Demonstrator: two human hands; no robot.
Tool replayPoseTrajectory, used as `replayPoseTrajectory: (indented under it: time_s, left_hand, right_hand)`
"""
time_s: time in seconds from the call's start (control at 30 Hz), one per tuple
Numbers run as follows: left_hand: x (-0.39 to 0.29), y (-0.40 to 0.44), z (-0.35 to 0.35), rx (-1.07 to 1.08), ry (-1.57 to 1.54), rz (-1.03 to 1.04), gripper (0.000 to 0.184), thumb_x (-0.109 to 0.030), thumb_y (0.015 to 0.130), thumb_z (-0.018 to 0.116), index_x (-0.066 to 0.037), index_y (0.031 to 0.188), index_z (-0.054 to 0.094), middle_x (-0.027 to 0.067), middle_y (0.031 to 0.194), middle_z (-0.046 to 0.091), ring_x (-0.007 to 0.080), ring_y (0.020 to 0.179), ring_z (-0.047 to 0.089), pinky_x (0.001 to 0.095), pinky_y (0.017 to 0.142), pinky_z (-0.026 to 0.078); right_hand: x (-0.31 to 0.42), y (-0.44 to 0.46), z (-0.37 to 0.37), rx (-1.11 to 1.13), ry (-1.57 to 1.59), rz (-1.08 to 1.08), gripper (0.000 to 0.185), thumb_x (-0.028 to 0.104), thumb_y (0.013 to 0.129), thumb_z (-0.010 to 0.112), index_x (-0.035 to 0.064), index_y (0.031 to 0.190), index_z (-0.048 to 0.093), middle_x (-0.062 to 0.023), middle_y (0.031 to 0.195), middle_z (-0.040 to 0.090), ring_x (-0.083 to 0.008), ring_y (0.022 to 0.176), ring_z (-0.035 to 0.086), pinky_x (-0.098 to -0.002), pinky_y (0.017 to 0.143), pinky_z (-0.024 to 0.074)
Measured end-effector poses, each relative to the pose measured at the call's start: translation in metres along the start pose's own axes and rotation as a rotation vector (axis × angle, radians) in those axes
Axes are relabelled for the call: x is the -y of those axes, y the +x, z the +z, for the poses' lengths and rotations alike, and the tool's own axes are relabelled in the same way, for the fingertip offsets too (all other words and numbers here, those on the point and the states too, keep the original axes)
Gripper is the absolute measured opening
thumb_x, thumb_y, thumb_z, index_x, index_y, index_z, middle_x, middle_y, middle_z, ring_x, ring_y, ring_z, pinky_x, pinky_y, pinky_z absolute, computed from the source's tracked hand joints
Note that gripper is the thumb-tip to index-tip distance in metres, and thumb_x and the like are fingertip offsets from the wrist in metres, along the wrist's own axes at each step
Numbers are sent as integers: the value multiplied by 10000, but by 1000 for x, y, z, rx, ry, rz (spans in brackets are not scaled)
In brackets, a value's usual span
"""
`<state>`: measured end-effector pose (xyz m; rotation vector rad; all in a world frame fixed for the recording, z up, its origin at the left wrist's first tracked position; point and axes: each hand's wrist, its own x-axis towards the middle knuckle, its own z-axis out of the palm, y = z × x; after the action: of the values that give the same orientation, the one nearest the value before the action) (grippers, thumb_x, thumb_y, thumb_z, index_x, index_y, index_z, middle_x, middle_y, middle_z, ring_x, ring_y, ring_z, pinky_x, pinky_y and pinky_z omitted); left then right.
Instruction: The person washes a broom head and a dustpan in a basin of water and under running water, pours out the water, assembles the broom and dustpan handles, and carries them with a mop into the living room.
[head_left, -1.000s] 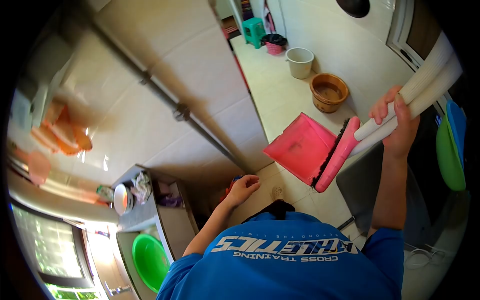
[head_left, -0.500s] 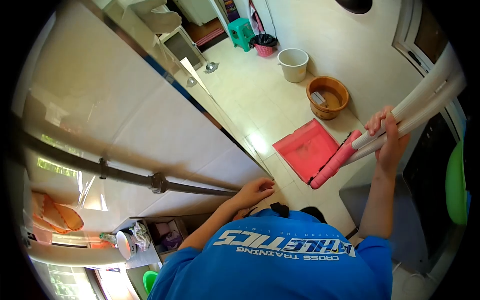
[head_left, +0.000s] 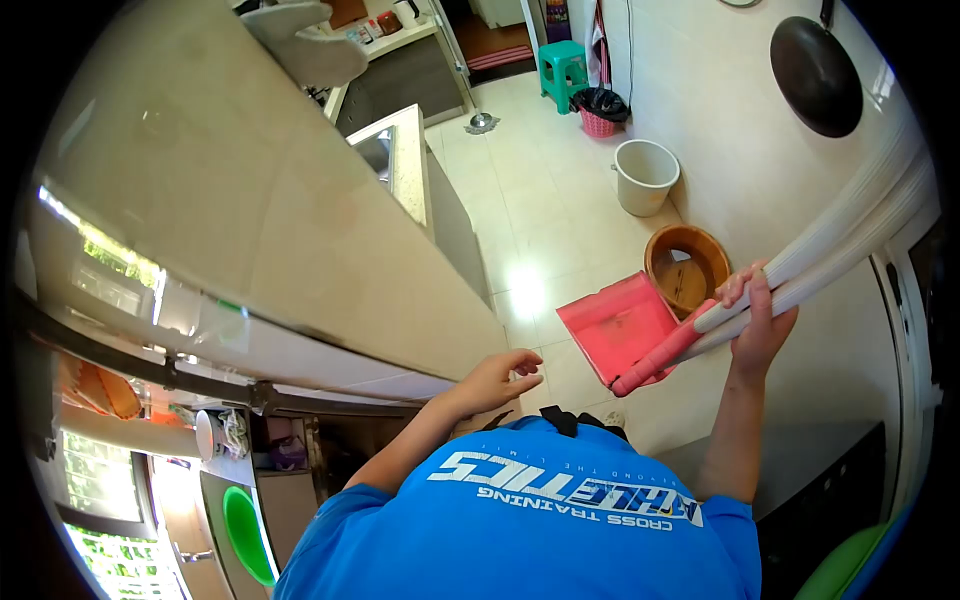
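My right hand (head_left: 762,328) is wrapped round two white ribbed poles (head_left: 800,262) held side by side. One pole joins the pink dustpan (head_left: 622,322), whose pan hangs above the tiled floor in front of me. What is on the lower end of the other pole is hidden behind the dustpan's pink back edge. My left hand (head_left: 497,382) holds nothing, its fingers apart and slightly bent, near the end of the tiled wall. A wooden tub (head_left: 722,268) stands just beyond the dustpan, partly behind it.
A white bucket (head_left: 646,178), a pink bin (head_left: 598,125) with a black bag and a green stool (head_left: 562,75) line the right wall. A black pan (head_left: 816,78) hangs there. On the left are a tiled wall (head_left: 300,220) and a sink counter (head_left: 412,165).
My view has turned and moved forward past the wall's end, bringing the sink counter and hanging pan into sight. My right hand carries the dustpan along; my left hand's fingers have spread more.
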<state>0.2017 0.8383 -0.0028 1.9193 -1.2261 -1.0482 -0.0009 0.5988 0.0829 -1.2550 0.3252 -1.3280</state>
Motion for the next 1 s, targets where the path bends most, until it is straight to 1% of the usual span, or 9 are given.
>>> replayPoseTrajectory:
  time_s: [0.1, 0.2, 0.33, 0.47, 0.53, 0.7, 0.73, 0.87, 1.0]
  left_hand:
    - [-24, 27, 1, -33, 28, -48, 322, -248, 862, 561, -51, 1116, 538, 95, 1016, 588, 181, 958, 553, 311, 786, 461]
    - [-33, 57, 4, -52, -5, -18, 337, -274, 860, 562, -52, 1112, 539, 96, 1030, 586, 188, 971, 551, 314, 788, 459]
    - [-42, 84, -7, -52, 49, -75, 353, -288, 856, 564, -47, 1111, 535, 116, 1055, 579, 208, 992, 547, 326, 821, 447]
    - [-36, 108, -31, -151, 49, -87, 378, -293, 854, 560, -29, 1123, 521, 137, 1067, 567, 251, 1021, 531, 340, 878, 418]
    - [-31, 120, -48, -237, 30, -79, 385, -293, 856, 557, -25, 1129, 515, 143, 1081, 558, 253, 1032, 524, 342, 884, 413]
    - [-22, 146, -110, -467, 64, -49, 360, -260, 859, 549, -9, 1113, 506, 159, 1106, 533, 278, 1047, 504, 357, 896, 403]
    - [-17, 151, -116, -533, 87, -27, 351, -249, 854, 553, -11, 1107, 504, 158, 1096, 531, 285, 1040, 503, 361, 896, 401]
    - [-16, 154, -146, -672, 69, -49, 331, -219, 843, 561, -14, 1096, 499, 153, 1077, 519, 290, 1038, 489, 361, 899, 391]
    - [-16, 167, -180, -739, -4, -139, 326, -208, 844, 559, -12, 1097, 499, 145, 1085, 515, 269, 1050, 483, 343, 902, 388]
  right_hand:
    - [-9, 39, -10, 41, 8, 38, 80, 76, 862, 483, -3, 856, 495, -63, 652, 494, -117, 576, 474, -288, 612, 444]
    - [-28, 73, -15, 174, 71, 120, 68, 101, 872, 466, 33, 876, 465, -26, 674, 432, -111, 638, 430, -278, 658, 387]
    - [-64, 104, -7, 231, 77, 134, 65, 70, 859, 477, 25, 898, 451, -24, 663, 408, -106, 612, 405, -274, 631, 383]
    - [-111, 144, 14, 216, 134, 176, 91, 60, 833, 487, -15, 869, 449, -49, 693, 432, -108, 620, 408, -264, 602, 389]
    - [-142, 170, 25, 317, 168, 172, 92, 76, 849, 488, -1, 878, 446, -34, 675, 412, -98, 605, 396, -249, 591, 379]
    - [-198, 232, 97, 348, 143, 278, 160, 153, 875, 504, 57, 771, 430, 3, 651, 367, -71, 603, 366, -228, 587, 354]
    - [-201, 242, 114, 423, 173, 282, 182, 170, 876, 504, 64, 746, 433, 9, 647, 355, -72, 603, 351, -232, 605, 342]
    - [-222, 274, 162, 521, 250, 346, 191, 126, 881, 468, 61, 711, 411, -5, 653, 363, -86, 598, 344, -234, 616, 329]
    - [-256, 308, 217, 682, 260, 325, 117, 120, 878, 468, 49, 800, 419, 4, 650, 363, -84, 594, 349, -248, 648, 355]
